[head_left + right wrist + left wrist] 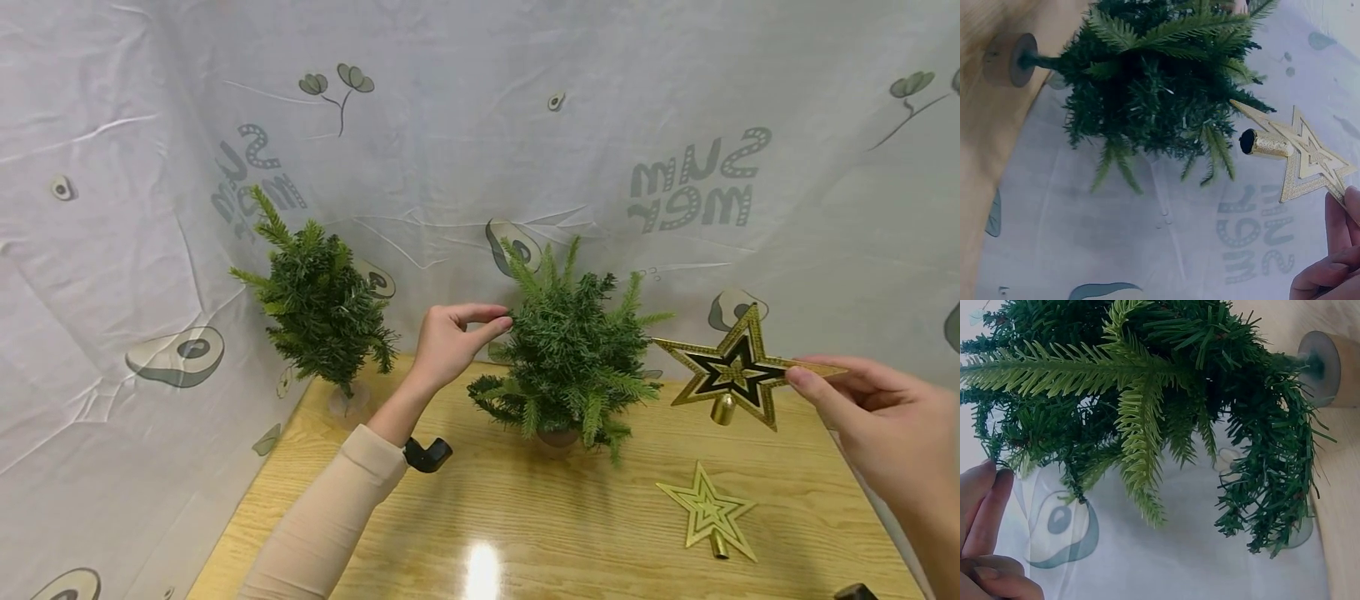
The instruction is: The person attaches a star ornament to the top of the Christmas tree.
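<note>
A small artificial Christmas tree (573, 350) stands on a round wooden base (1004, 59) in the middle of the table. At its left side my left hand (450, 342) pinches the tip of a dark green branch (994, 434) between thumb and finger. My right hand (896, 412) grips a gold and black star tree topper (731, 371) by one point, to the right of the tree. The topper's hollow gold socket (1266, 144) faces the tree in the right wrist view.
A second small tree (318, 304) stands at the table's back left corner. Another gold star topper (708, 508) lies on the wooden table (585, 533) at the front right. Behind hangs a pale printed cloth (450, 167).
</note>
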The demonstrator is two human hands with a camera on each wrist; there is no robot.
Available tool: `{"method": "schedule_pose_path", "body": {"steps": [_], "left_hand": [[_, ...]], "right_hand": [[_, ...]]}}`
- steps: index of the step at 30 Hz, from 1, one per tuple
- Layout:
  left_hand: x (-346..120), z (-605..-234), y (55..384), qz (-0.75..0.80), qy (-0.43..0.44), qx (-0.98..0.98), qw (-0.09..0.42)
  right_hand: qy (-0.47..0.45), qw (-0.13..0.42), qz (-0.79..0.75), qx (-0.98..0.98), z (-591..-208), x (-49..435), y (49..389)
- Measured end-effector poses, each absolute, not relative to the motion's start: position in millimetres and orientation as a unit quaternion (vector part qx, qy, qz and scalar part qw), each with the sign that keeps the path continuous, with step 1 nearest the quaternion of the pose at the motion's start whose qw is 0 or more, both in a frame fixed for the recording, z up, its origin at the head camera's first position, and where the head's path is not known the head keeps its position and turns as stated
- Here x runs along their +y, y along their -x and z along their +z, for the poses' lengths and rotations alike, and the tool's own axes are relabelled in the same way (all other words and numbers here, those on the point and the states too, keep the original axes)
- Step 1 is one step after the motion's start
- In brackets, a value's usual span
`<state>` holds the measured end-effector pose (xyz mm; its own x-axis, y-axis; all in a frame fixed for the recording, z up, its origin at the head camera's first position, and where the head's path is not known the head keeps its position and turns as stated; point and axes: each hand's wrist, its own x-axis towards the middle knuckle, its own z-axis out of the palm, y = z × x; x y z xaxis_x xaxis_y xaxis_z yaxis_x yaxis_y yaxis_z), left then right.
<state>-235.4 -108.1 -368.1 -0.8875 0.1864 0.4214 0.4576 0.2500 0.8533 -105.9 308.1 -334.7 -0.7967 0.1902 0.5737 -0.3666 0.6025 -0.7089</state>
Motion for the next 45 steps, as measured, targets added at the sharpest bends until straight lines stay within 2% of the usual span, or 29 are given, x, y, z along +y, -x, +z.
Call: {"method": "schedule_pose_path", "body": {"steps": [7, 11, 16, 26, 45], "left_hand": [[-106, -368, 236, -0.579, 0.209, -0.779, 0.118], [-108, -369, 236, -0.581, 0.207, -0.779, 0.115], [-109, -370, 236, -0.58, 0.203, -0.781, 0.114], [-108, -371, 236, -0.585, 0.204, -0.776, 0.116], [-107, -371, 236, -0.591, 0.197, -0.773, 0.121]], "right_hand": [[-0.128, 0.339, 0.457, -0.812, -316, 307, 113], [-0.112, 0.337, 0.449, -0.82, -305, 302, 117], [-0.099, 0.324, 0.491, -0.803, -294, 291, 126], [-0.176, 0.274, 0.731, -0.599, -282, 265, 159], [-0.171, 0.249, 0.766, -0.567, -264, 229, 206]]}}
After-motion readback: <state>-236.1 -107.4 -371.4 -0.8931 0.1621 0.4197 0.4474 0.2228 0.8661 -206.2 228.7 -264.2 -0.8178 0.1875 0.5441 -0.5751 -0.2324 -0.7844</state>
